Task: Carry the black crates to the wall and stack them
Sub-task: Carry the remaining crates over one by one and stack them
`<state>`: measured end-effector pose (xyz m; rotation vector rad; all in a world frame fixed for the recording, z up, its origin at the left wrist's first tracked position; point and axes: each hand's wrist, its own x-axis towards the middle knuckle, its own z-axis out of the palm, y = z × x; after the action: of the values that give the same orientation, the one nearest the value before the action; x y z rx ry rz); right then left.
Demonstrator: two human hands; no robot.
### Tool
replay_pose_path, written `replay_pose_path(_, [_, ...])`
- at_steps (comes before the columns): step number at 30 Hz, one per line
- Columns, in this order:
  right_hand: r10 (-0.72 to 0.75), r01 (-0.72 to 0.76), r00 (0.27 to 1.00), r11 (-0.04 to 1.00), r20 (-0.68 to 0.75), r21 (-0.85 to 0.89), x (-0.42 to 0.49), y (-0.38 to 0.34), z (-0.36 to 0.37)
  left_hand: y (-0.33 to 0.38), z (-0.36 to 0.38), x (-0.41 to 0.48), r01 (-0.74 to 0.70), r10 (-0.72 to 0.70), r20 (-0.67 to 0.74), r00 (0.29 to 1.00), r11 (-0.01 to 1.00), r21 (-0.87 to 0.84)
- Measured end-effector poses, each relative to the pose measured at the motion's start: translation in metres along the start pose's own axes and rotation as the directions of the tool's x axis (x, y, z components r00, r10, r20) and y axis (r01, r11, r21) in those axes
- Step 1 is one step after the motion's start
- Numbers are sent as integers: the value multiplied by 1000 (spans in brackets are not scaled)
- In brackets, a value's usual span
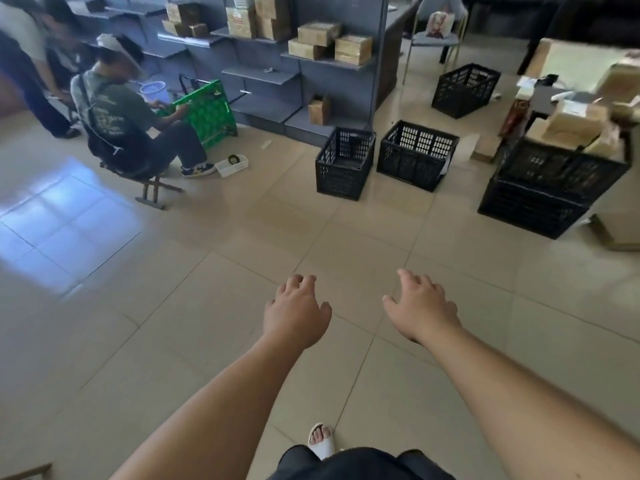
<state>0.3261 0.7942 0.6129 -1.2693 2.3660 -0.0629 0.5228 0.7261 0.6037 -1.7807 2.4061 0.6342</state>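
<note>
So, you carry nothing: your left hand (296, 308) and right hand (420, 306) reach out over the floor (207, 306), fingers (406, 277) loosely spread and empty. Three crates stand loose ahead, well apart from you: the near crate (344, 162), the middle crate (415, 154) just beside it, the far crate (464, 90) beyond. All sit upright, mouths up. The near crate's long axis runs away from you; the middle crate's lies across your view. At right, a stack (550, 188) of two holds boxes (568, 126); whether it counts as done, I cannot tell. Most carrying looks undone.
</note>
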Motion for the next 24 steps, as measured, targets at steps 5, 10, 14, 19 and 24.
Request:
replay_pose_path(5, [120, -120, 993, 992, -12, 47, 70, 0, -24, 27, -23, 97, -101, 100, 38, 994, 994, 38])
replay_pose_path(10, [226, -227, 974, 972, 33, 55, 146, 17, -44, 71, -31, 189, -205, 197, 84, 977, 975, 89])
replay_pose_path(14, [256, -261, 964, 963, 72, 70, 227, 35, -63, 114, -40, 270, -244, 233, 96, 968, 961, 129])
replay_pose_path(19, [236, -243, 967, 968, 101, 69, 338, 47, -115, 163, -61, 366, -169, 158, 96, 983, 978, 121])
replay_pose_path(24, [159, -163, 984, 986, 81, 37, 448, 36, -174, 200, -86, 455, -110, 106, 58, 993, 990, 83])
